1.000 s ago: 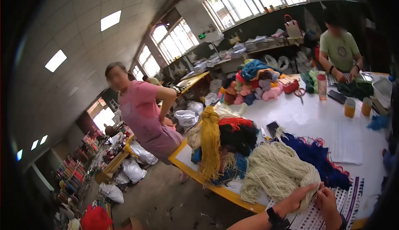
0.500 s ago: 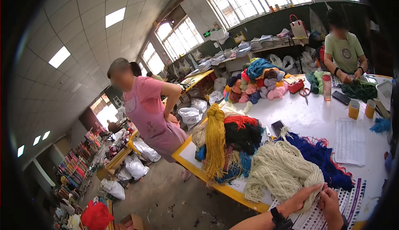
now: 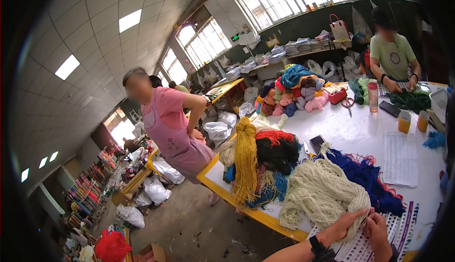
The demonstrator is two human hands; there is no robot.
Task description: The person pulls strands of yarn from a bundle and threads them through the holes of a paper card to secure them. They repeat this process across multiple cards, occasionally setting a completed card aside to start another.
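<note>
A large bundle of cream yarn [image 3: 322, 191] lies at the near edge of the white table. My left hand [image 3: 345, 225] is closed on its right end, thumb toward the fingertips of my right hand [image 3: 377, 228]. Those right fingers are pinched together at the yarn's edge; any strand between them is too small to make out. Beneath both hands lies a printed sheet with rows of dots [image 3: 365, 248]. Dark blue yarn [image 3: 374, 181] rests just beyond the cream bundle.
Left of the bundle hang yellow yarn [image 3: 245, 162] and other skeins. Scissors [image 3: 308, 150], a phone [image 3: 316, 142], a bottle [image 3: 373, 97] and a paper [image 3: 399, 160] lie farther off. One person [image 3: 173, 124] stands left; another [image 3: 393, 58] handles green yarn across the table.
The hands of the person across the table have shifted slightly at the green yarn. My own hands keep nearly the same pose on the cream yarn.
</note>
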